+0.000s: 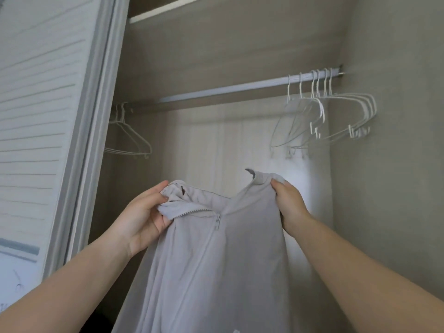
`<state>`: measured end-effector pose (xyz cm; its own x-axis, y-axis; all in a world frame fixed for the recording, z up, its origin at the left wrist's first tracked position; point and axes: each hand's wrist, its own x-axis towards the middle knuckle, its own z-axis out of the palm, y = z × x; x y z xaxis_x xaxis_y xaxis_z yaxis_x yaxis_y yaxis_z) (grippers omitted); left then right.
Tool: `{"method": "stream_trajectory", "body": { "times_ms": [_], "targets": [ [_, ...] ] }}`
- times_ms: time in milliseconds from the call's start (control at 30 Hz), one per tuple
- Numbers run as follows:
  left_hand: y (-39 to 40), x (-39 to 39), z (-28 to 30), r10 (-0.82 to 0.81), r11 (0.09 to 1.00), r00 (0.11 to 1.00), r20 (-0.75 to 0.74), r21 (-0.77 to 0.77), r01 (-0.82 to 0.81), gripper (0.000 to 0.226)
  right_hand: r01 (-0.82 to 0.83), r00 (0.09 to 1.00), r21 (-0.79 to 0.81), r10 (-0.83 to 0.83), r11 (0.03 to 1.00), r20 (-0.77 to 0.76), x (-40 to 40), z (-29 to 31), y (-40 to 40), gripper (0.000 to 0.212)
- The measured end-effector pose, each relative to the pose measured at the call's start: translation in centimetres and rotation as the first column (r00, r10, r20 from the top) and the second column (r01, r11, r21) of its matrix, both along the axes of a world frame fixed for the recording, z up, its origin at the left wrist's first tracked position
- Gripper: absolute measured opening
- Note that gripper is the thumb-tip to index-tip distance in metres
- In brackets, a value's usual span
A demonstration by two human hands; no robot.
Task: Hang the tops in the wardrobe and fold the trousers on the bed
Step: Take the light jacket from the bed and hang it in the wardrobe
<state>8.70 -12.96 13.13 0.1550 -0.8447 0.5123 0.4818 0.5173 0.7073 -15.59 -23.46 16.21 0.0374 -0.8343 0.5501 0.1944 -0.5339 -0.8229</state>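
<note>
- My left hand [141,212] grips the grey zip top [206,260] at its collar, fingers curled.
- My right hand [288,203] pinches the other shoulder.
- Top hangs below the wardrobe rail [225,90] (white hangers [324,116] right).

rail [240,88] bare mid-span, hangers [322,111] crowd right, perhaps two hangers [127,133] left

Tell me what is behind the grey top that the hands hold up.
Behind the top is the pale back wall of the wardrobe, below the rail. No clothes hang there. The top covers the lower wall and the wardrobe floor, so those cannot be seen.
</note>
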Motion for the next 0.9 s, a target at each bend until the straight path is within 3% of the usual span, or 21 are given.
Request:
{"method": "stream_trajectory", "body": {
  "times_ms": [67,167,233,333,433,533,633,767,900],
  "targets": [
    [-1.7,0.3,1.0,-0.018,1.000,1.000,0.025,-0.023,0.018,0.053,0.137,0.965,-0.098,-0.155,0.986,-0.210,0.1,0.7,-2.1,0.022],
    [-3.9,0.2,2.7,-0.026,0.996,0.998,0.065,-0.080,0.031,0.032,0.243,0.796,-0.299,-0.366,0.923,-0.481,-0.2,2.4,-4.3,0.028],
    [-5.5,-0.2,4.1,-0.022,0.993,0.998,0.064,-0.113,0.029,0.025,0.294,0.621,-0.435,-0.516,0.851,-0.591,-0.6,4.0,-5.0,0.029],
    [-8.0,-0.3,6.2,-0.006,0.991,0.998,0.055,-0.131,0.013,0.024,0.299,0.281,-0.634,-0.701,0.713,-0.656,-0.6,6.1,-5.0,0.030],
    [-10.1,-1.0,8.3,0.014,0.991,0.999,0.033,-0.134,-0.009,0.046,0.219,-0.020,-0.816,-0.833,0.536,-0.553,-0.7,8.6,-4.3,0.024],
    [-11.8,-2.0,10.1,0.012,0.988,1.000,0.017,-0.153,-0.009,0.057,0.121,-0.195,-0.951,-0.932,0.286,-0.305,-1.6,12.3,-3.8,0.033],
    [-13.4,-2.6,11.1,0.009,0.986,0.998,0.054,-0.164,0.000,0.059,0.048,-0.422,-0.998,-0.905,0.035,-0.052,-2.8,15.8,-3.4,0.035],
    [-14.9,-2.6,11.5,0.041,0.985,0.996,0.084,-0.168,-0.026,0.059,0.164,-0.603,-0.985,-0.796,-0.050,-0.060,-3.9,18.8,-2.8,0.043],
    [-15.9,-2.4,11.6,0.029,0.989,0.996,0.080,-0.144,-0.017,0.060,0.285,-0.617,-0.958,-0.773,-0.043,-0.149,-4.6,20.1,-3.1,0.041]
  ]
}}
